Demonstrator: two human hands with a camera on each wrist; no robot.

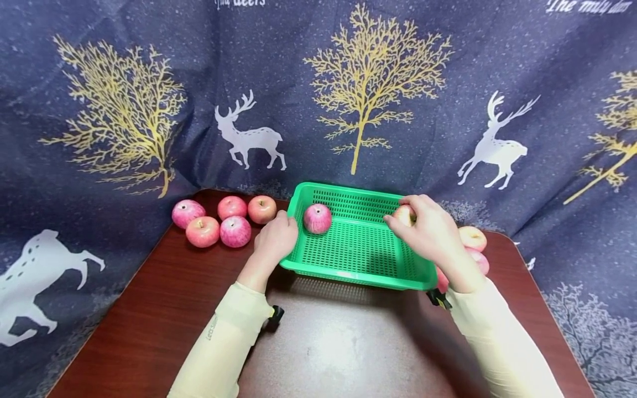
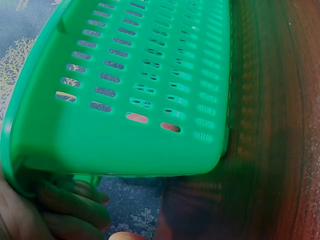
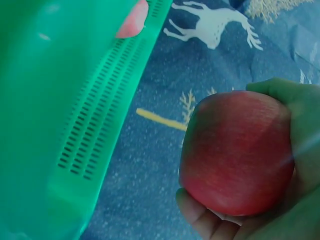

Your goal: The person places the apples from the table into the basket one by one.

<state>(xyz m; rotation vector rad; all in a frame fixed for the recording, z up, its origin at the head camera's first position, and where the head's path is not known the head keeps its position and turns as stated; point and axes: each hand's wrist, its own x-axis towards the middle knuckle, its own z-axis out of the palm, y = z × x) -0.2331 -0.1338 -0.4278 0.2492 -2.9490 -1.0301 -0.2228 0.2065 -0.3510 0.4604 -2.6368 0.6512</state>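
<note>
A green plastic basket point(image 1: 348, 275) with slotted walls stands at the back middle of the table. My left hand point(image 1: 277, 239) grips its left rim; in the left wrist view the fingers point(image 2: 75, 202) curl under that rim. One red apple point(image 1: 317, 219) sits in the basket's left part. Over the basket's right end, my right hand point(image 1: 429, 228) holds another apple point(image 3: 237, 152), its fingers and thumb around the sides. From the head view the hand partly covers this apple.
Several apples point(image 1: 202, 231) lie on the table left of the basket. More apples point(image 1: 472, 238) are on its right, partly hidden by the right arm. A dark cloth point(image 1: 308, 127) with printed deer and trees hangs behind the brown table point(image 1: 134, 326).
</note>
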